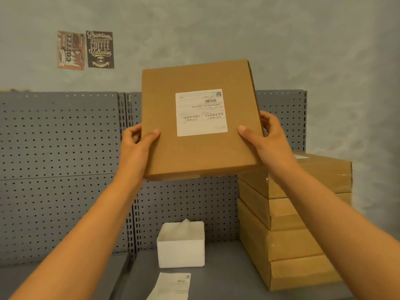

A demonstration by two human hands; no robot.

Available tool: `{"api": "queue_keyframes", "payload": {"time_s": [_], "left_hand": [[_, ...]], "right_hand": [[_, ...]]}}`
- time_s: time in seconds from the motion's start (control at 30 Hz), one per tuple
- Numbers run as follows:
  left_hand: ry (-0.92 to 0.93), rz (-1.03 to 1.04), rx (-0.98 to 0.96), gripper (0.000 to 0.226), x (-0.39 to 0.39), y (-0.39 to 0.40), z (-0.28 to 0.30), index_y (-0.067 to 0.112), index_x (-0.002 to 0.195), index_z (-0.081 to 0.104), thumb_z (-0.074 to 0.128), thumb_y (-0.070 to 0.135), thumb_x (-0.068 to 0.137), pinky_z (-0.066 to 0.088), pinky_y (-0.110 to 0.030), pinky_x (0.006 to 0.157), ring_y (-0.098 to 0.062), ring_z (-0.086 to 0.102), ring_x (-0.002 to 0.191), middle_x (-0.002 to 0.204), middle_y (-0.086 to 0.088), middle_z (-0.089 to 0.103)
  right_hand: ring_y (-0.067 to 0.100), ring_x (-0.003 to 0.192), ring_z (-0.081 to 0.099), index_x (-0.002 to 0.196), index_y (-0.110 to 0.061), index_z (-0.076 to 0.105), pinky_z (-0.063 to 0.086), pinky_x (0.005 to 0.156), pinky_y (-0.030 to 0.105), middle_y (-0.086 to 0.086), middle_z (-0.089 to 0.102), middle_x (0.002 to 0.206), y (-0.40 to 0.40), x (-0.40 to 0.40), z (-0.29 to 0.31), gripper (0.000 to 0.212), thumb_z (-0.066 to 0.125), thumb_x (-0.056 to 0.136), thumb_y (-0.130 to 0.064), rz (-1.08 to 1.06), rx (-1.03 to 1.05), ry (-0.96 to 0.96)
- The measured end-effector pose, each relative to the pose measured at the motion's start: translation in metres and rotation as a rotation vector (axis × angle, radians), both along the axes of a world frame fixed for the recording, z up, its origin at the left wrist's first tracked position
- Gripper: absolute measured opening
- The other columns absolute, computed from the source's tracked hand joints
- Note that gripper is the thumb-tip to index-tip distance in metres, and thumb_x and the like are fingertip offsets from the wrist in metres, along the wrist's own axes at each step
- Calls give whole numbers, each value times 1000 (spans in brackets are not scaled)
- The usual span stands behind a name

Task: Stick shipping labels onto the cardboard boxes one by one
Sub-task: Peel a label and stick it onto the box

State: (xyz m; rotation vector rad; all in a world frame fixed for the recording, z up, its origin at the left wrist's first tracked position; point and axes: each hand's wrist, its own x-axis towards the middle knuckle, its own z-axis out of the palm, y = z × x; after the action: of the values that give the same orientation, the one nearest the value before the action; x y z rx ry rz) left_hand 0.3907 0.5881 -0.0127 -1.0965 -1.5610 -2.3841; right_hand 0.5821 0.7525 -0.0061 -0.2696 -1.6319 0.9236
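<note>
I hold a flat cardboard box [194,152] up in the air in front of me, its broad face toward the camera. A white shipping label [201,112] is stuck on that face, printed upside down from my view. My left hand [138,144] grips the box's left edge with the thumb on the front. My right hand [264,139] grips the right edge the same way. A loose strip of shipping labels [173,285] lies on the grey shelf [225,273] below.
A stack of several cardboard boxes [300,237] stands on the shelf at the right, directly under my right arm. A white tissue pack [181,245] sits in the middle. Grey pegboard panels [60,135] back the shelf. Two coffee posters [86,49] hang on the wall.
</note>
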Motion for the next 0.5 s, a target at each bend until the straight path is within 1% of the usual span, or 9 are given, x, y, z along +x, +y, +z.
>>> {"api": "queue_keyframes", "payload": {"time_s": [0.07,0.17,0.27,0.37,0.47,0.5], "left_hand": [[28,-22,-9,40,17,15,11,23,124,44,63,27,89,48,-26,74,-8,60,95,115,7,58],[70,-62,-25,43,47,42,23,22,128,45,63,22,88,47,-26,73,-8,59,97,118,7,57],[89,-102,-32,48,77,74,27,24,133,46,62,20,88,48,-26,74,-9,60,98,121,7,58],[89,-116,-30,52,107,110,29,29,137,46,62,23,88,50,-31,81,-13,61,104,125,7,58],[89,-139,-49,55,137,145,26,31,141,42,60,23,89,49,-31,81,-13,60,105,126,8,58],[87,-138,-63,56,146,157,24,31,141,41,59,23,89,49,-32,83,-13,60,106,127,8,58]], "right_hand": [[7,113,50,138,-27,36,44,86,23,-13,47,127,18,17,5,63,68,85,-36,-4,-16,22],[13,114,54,138,-29,36,48,92,32,-8,50,132,51,45,5,62,67,85,-37,-8,-50,25],[16,111,57,139,-31,36,49,96,41,-8,53,129,89,77,3,62,66,85,-32,60,-73,-13],[19,113,57,143,-32,33,49,98,44,-6,53,131,127,109,4,67,65,84,-28,114,-82,-63],[19,113,58,142,-33,35,50,96,44,-6,54,131,162,137,5,65,65,84,-29,109,-81,-52],[19,112,58,141,-33,36,51,95,44,-6,54,131,172,145,5,63,64,85,-29,109,-86,-49]]}}
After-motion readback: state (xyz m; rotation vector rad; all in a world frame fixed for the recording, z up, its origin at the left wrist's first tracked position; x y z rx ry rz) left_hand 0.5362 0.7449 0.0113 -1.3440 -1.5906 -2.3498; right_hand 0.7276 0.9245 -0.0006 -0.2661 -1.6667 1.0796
